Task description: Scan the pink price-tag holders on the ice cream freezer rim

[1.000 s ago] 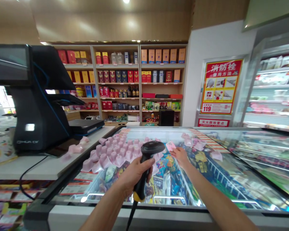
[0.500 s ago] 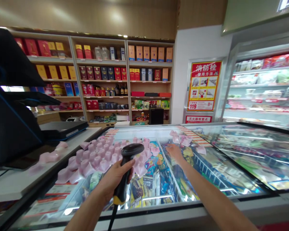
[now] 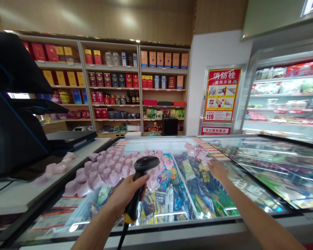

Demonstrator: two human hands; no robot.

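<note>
Our left hand (image 3: 129,191) holds a black handheld scanner (image 3: 146,162) above the glass-topped freezer (image 3: 187,232), its fingers wrapped around the handle and the scanning head uppermost. Our right hand (image 3: 217,171) is at the near edge of a small group of pink pieces (image 3: 197,152); we cannot tell whether its fingers grip one. We see a larger cluster of pink cups (image 3: 110,169) spread over the glass left of the scanner.

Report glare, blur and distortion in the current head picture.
Head view: white glare streaks across the clear glass freezer top; pale reflections on the brown wooden panel. Head view: the bare right hand looks slightly blurred; the black plastic checkout machine seems stretched at the left edge.
</note>
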